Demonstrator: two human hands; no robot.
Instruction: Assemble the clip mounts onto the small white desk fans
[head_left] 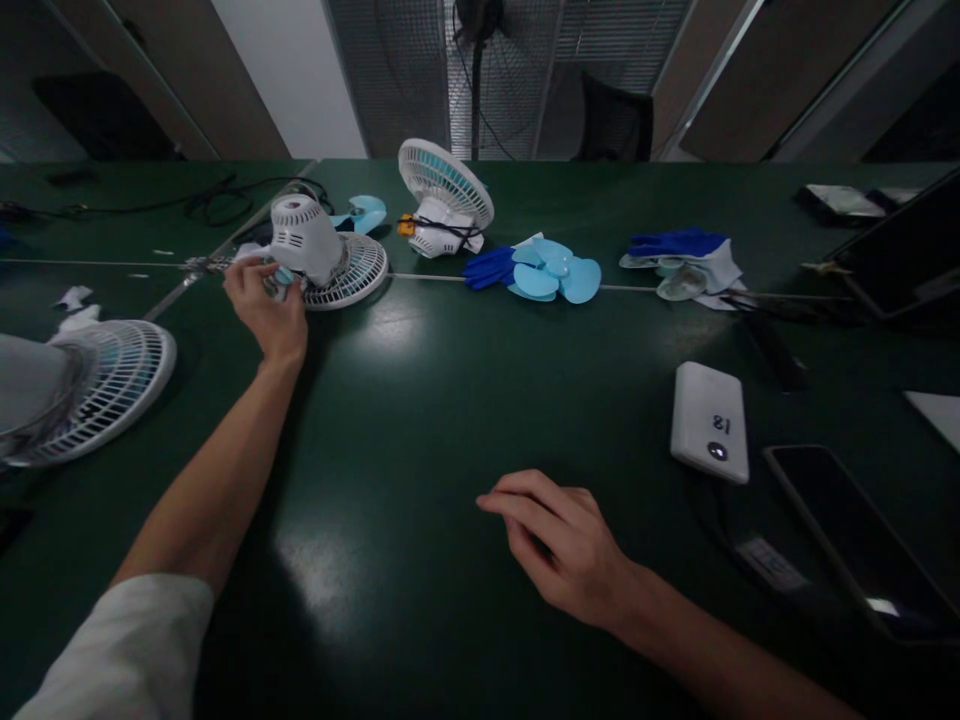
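My left hand [268, 305] reaches to the far left, its fingers curled round a small pale-blue and white part at the side of a white fan [306, 238]. That fan lies face down, its grille flat on the green table and its motor housing upward. Whether the small part is joined to the fan, I cannot tell. Close to the table's near side is my right hand [562, 540], with fingers bent and pressed together and nothing visible in them. Beyond the fan lies a light-blue fan blade [364, 214].
Another face-down fan [97, 385] is at the left edge. A tilted fan [446, 195] stands farther back. Along the table seam lie blue fan blades [556, 270] and work gloves [686, 262]. To the right are a white power bank [709, 420] and a phone [862, 535].
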